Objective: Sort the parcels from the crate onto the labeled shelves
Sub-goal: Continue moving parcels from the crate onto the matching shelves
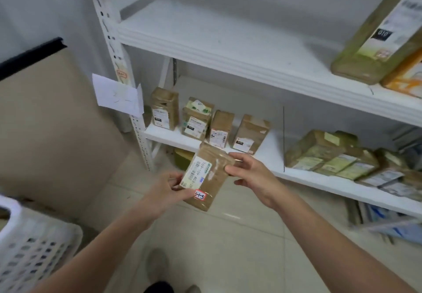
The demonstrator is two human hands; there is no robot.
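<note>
A white crate (pixel 38 244) sat at 8 o'clock. The left hand (pixel 167 190) pinched the brown box (pixel 212 178) at its 9 o'clock side, thumb on its sticker. The box hung in the middle, in front of the low shelf (pixel 271 153). The right hand (pixel 250 176) gripped its 3 o'clock side, fingers curled on it. A pile of boxes (pixel 338 158) lay at 3 o'clock.
</note>
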